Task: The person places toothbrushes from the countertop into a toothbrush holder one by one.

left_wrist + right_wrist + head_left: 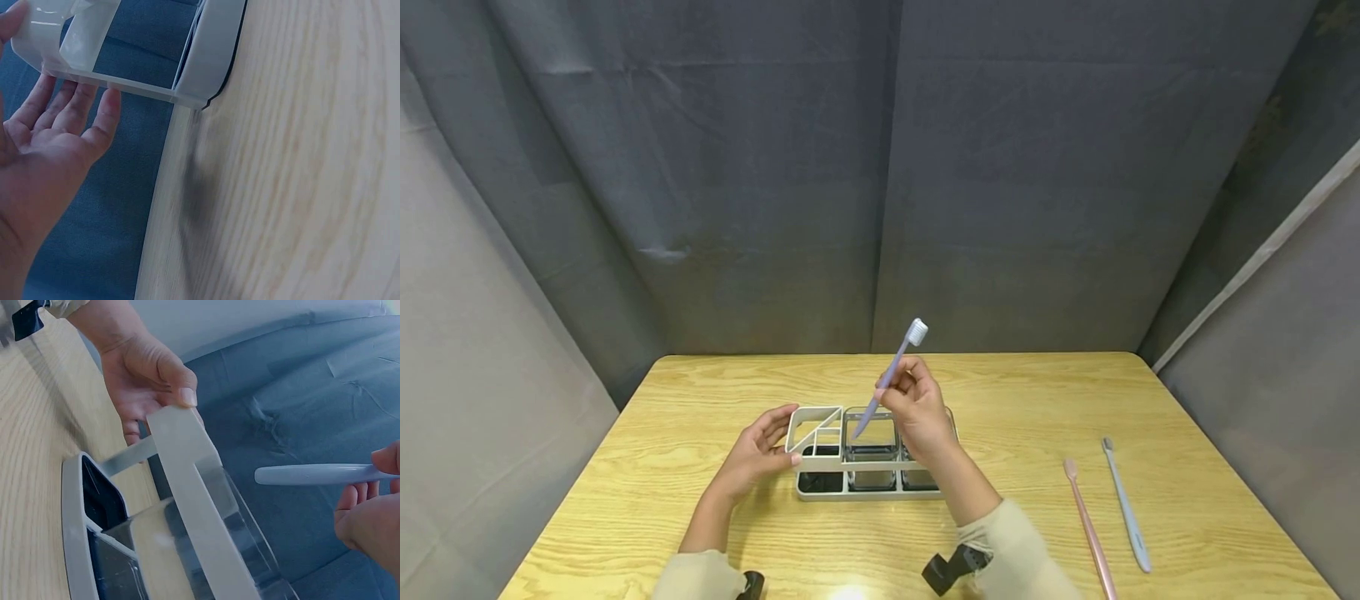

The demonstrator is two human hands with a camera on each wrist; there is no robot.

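Note:
A white toothbrush holder with clear cups stands mid-table. My left hand steadies its left end with straight fingers against the white frame and the thumb on the top edge. My right hand pinches a lilac toothbrush, bristle head up, handle tip just above a clear cup.
A pink toothbrush and a pale blue toothbrush lie on the wooden table at the right. Grey curtains enclose the back and sides. Black wrist-camera mounts sit on both forearms.

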